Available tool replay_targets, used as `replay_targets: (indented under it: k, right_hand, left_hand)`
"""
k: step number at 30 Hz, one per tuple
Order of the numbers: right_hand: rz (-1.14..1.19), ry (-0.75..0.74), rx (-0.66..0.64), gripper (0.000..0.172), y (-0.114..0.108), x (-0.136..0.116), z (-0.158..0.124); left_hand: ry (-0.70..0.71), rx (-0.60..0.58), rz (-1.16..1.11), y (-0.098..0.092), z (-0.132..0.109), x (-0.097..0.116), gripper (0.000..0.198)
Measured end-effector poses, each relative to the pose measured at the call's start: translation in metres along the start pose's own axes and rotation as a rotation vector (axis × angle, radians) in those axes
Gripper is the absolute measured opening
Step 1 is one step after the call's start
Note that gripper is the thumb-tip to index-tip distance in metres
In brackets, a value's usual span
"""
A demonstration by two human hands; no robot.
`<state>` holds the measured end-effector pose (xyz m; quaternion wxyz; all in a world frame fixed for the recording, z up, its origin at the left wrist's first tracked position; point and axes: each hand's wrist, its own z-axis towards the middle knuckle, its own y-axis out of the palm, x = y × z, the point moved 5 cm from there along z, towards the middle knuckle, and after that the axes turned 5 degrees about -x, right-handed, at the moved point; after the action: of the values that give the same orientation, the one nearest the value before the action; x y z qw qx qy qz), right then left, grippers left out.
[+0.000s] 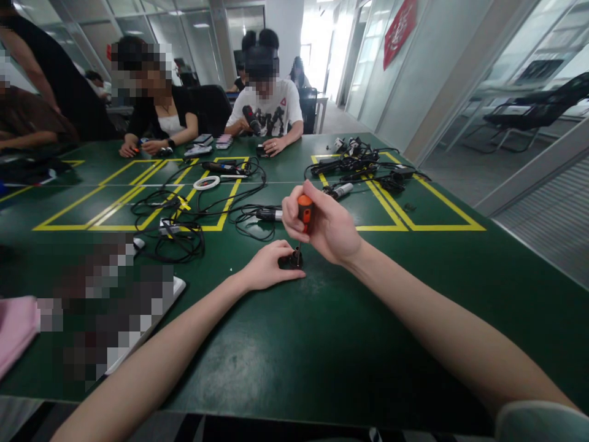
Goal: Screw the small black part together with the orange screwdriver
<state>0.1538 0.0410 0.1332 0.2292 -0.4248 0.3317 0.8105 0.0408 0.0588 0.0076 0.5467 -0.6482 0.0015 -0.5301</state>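
My right hand [329, 221] is wrapped round the orange and black handle of a screwdriver [304, 209], held upright with its shaft pointing down. The shaft's lower end reaches a small black part [294, 259] on the green table, though the tip itself is too small to make out. Low on the tabletop, my left hand [269, 267] grips that black part between thumb and fingers from the left side. Its exact kind cannot be told, since the fingers cover some of it.
Tangled black cables [172, 227] lie at the left, and a heap of black devices with cords [354, 159] at the back right. Yellow tape [381, 205] marks the green table [368, 344]. A pixelated white-edged object [177, 288] lies left. Across sits a person [271, 110] holding a power tool.
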Motion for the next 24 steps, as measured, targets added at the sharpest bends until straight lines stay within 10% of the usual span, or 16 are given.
replay_targets:
  k: [24]
  right_hand:
    - [0.009,0.009,-0.047,0.054,0.0001,0.0012,-0.0012]
  left_hand:
    - [0.003,0.009,0.074,0.0015,-0.0011,0.0012,0.031]
